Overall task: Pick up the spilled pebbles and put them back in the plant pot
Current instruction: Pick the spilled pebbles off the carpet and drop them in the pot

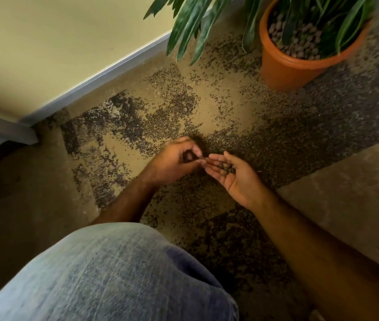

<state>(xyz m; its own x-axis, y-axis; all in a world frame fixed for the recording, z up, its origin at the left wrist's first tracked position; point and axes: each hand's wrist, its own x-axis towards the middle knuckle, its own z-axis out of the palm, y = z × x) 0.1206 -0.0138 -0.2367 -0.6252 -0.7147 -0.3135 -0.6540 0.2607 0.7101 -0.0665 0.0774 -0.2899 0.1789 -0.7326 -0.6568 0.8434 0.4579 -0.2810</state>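
An orange plant pot (pixel 285 68) stands at the top right, filled with grey-brown pebbles (pixel 299 40) around a green leafy plant (pixel 197 24). My right hand (pixel 237 177) is held palm up over the floor, cupping several brown pebbles (pixel 226 169). My left hand (pixel 176 159) is just to its left, fingers curled around a dark pebble (pixel 188 155), fingertips touching the right hand's fingertips. The carpet between my hands and the pot is speckled, so loose pebbles on it are hard to tell apart.
The floor is a mottled beige and dark carpet (pixel 311 126). A cream wall with a grey skirting board (pixel 105 75) runs along the left. My knee in blue jeans (pixel 105 274) fills the lower left.
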